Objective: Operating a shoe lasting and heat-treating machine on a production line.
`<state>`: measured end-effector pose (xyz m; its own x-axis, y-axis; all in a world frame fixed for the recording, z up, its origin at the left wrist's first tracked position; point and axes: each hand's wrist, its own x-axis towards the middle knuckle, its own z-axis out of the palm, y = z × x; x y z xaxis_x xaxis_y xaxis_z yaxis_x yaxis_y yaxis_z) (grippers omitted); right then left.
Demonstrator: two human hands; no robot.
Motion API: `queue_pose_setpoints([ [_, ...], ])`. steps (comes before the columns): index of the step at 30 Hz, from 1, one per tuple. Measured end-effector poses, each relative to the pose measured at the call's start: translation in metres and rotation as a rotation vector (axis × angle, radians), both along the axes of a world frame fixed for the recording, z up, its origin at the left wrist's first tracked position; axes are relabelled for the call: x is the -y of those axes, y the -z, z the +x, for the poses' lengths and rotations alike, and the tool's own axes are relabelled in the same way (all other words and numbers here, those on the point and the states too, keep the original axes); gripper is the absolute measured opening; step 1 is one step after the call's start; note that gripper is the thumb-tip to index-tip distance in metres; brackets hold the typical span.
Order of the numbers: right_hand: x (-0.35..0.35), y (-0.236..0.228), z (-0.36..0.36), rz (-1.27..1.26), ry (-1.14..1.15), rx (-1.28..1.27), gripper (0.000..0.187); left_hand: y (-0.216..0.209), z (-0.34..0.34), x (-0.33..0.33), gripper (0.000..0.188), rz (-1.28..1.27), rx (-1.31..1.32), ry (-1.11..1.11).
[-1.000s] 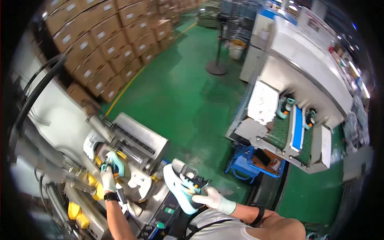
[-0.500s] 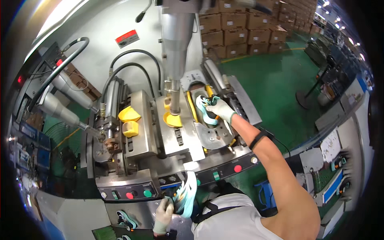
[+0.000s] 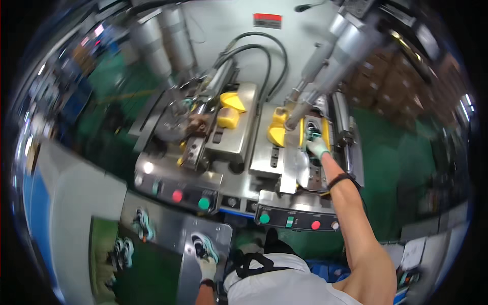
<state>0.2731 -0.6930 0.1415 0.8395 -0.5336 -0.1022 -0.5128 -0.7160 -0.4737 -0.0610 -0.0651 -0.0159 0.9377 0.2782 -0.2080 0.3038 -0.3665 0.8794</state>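
Observation:
A white glove covers my left hand, whose fingers close on the near end of a sneaker. This black and pale-blue shoe rests on the steel tabletop at lower centre. Farther right, my gloved right hand reaches into the right-hand station of a pressing machine. Its fingers are wrapped on a second sneaker, which sits between yellow bars; the hand covers part of that shoe. Beside it, yellow pads are fixed to a metal block.
The control panel with coloured buttons runs along the machine's front. At left stands another station with yellow pads. More sneakers lie at lower left, one on the steel and a pair on a green surface. Stacked cartons fill the back right.
The view has swung left. My left hand has lowered its sneaker from a tilted hold before the panel onto the steel tabletop. My right hand remains at the sneaker in the machine.

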Motion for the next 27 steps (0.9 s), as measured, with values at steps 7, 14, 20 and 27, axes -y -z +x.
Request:
queue_pose_setpoints([
  [7, -0.267, -0.081, -0.152, 0.034, -0.408, 0.63, 0.07, -0.01, 0.005, -0.005, 0.058, 0.054, -0.043, -0.169],
  [14, -0.323, 0.068, -0.262, -0.346, -0.703, 0.171, 0.105, -0.002, -0.019, -0.083, 0.058, 0.016, -0.223, 0.211],
  [20, -0.306, 0.048, -0.277, -0.446, -0.691, 0.162, 0.089, -0.014, -0.009, -0.321, 0.044, 0.48, 0.011, -0.162],
  [27, -0.284, 0.077, -0.394, -0.354, -0.54, -0.172, 0.078, -0.028, 0.048, -0.536, 0.057, 0.699, -0.085, -0.29],
])
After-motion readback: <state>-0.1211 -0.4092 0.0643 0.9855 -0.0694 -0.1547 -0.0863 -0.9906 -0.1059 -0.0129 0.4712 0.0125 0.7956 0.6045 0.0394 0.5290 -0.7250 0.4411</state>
